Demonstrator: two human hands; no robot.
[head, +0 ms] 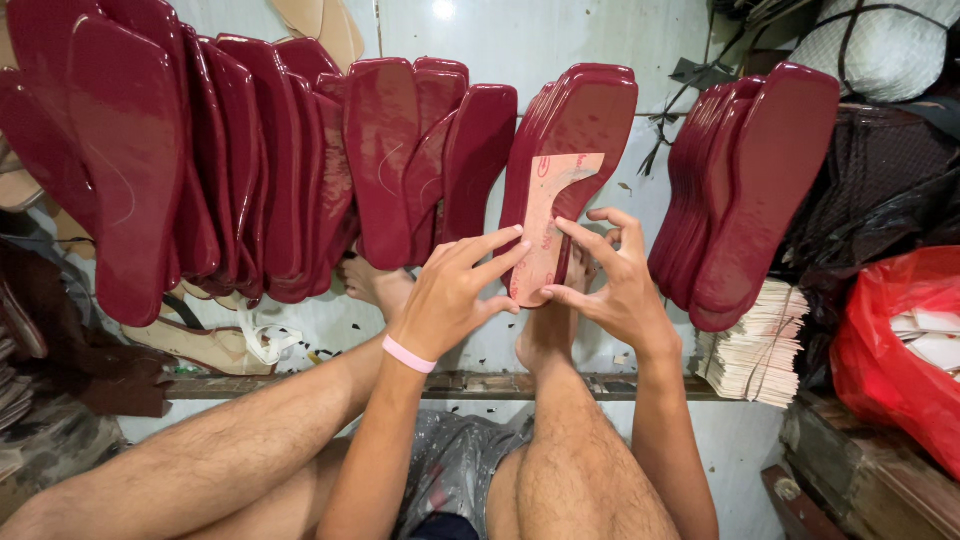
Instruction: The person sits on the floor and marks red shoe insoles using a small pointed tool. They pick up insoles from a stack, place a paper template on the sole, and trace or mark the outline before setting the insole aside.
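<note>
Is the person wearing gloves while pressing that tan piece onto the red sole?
No, both the left hand and the right hand are bare, with only a pink wristband on the left wrist.
</note>
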